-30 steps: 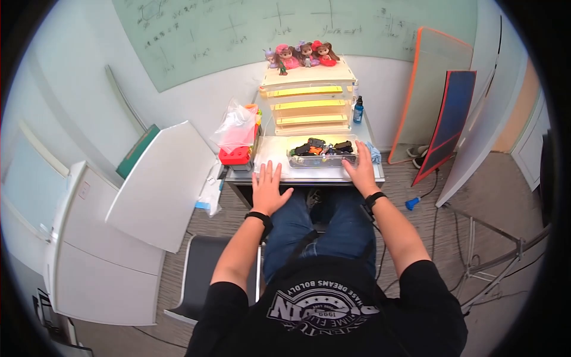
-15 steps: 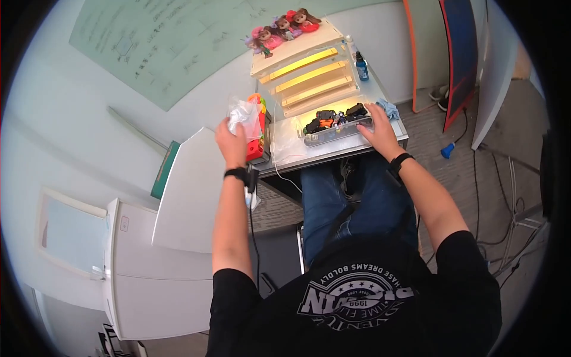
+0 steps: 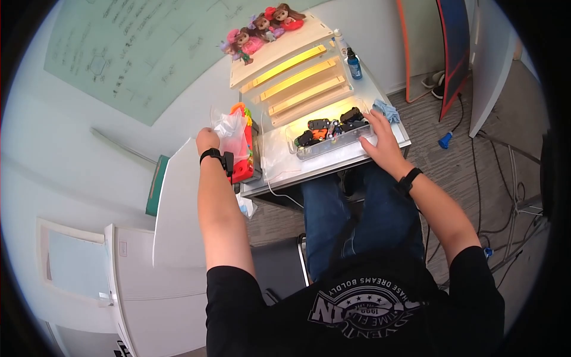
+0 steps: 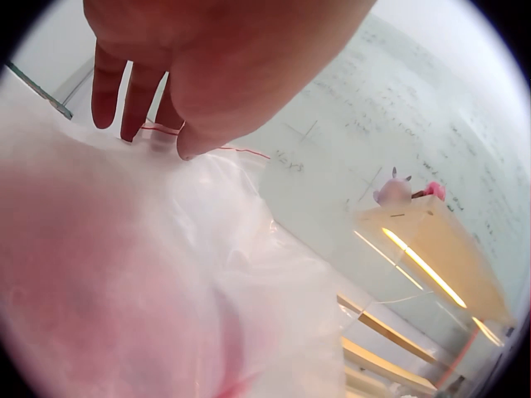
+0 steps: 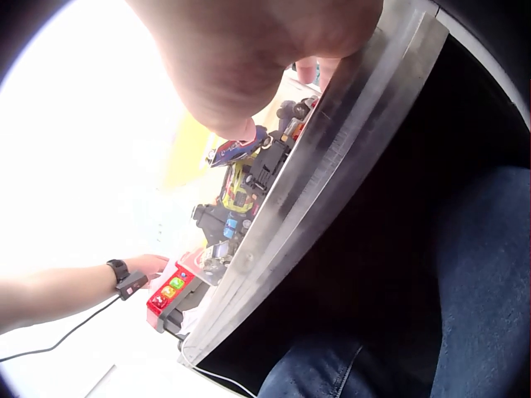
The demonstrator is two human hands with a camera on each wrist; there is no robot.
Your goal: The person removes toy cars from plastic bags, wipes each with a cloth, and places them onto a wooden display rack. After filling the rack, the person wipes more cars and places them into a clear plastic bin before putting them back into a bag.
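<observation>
At the bench's left edge, the left hand (image 3: 207, 138) pinches the top of a clear plastic bag (image 3: 231, 132) on the red toy (image 3: 244, 169) — bag not yet lifted away — while the right hand (image 3: 380, 144) lies flat, fingers spread, beside the tray of toy cars (image 3: 331, 132), still untouched.

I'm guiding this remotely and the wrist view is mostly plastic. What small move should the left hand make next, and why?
Probably close the fingers on the top of the clear plastic bag and lift it slightly. The left hand is at the bag's upper edge above the red toy, fingers curling onto the plastic in the left wrist view, though a firm grip is not clear. The right hand rests by the clear tray of toy cars.
</observation>
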